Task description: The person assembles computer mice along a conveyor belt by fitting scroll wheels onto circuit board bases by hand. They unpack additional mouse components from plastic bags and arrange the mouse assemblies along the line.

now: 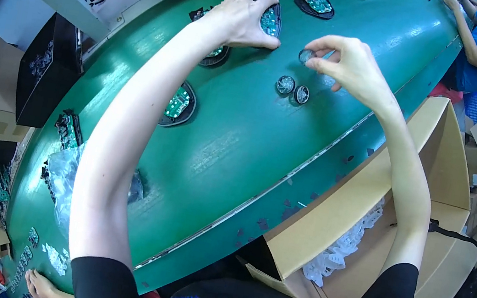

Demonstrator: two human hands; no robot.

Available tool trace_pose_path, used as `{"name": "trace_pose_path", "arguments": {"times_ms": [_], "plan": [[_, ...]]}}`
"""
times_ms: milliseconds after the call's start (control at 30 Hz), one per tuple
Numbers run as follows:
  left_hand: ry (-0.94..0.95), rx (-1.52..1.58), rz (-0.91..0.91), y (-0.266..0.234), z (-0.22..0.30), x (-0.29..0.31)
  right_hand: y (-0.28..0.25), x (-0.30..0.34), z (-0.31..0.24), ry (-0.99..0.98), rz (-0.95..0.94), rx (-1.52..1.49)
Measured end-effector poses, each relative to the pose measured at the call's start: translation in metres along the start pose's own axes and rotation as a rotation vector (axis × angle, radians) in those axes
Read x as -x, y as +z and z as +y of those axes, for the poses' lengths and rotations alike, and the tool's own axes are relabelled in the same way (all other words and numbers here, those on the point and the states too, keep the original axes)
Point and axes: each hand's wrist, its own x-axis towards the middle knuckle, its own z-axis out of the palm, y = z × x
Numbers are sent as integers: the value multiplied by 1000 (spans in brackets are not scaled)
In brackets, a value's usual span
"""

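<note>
My left hand (pixel 242 17) reaches across the green table and grips an oval black housing by its edges, fingers on the far side and thumb on the near side. A green circuit board (pixel 270 22) shows inside that housing, partly covered by the hand. My right hand (pixel 345 66) pinches a small round part (pixel 306 56) between thumb and fingertips, above the table. Just below it, two small round black parts with spoked or shiny faces (pixel 285 84) lie side by side. Another black housing with a board (pixel 177 104) rests beside my left forearm, and one more is partly hidden under the wrist.
More housings with boards (pixel 315 1) line the far side of the table. At right, an open cardboard box (pixel 326 228) holds white pieces. A clear plastic bag (pixel 63 172) lies at left. Other people's hands (pixel 39 285) show at lower left and upper right.
</note>
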Motion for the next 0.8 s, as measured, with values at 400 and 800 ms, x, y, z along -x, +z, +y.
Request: {"name": "trace_pose_path", "arguments": {"times_ms": [400,800], "plan": [[-129,250,-33,-33,72,260,12,29,-28,-139,145,-152],[-55,186,38,-19,64,322,108,65,-119,-261,-178,-183]]}}
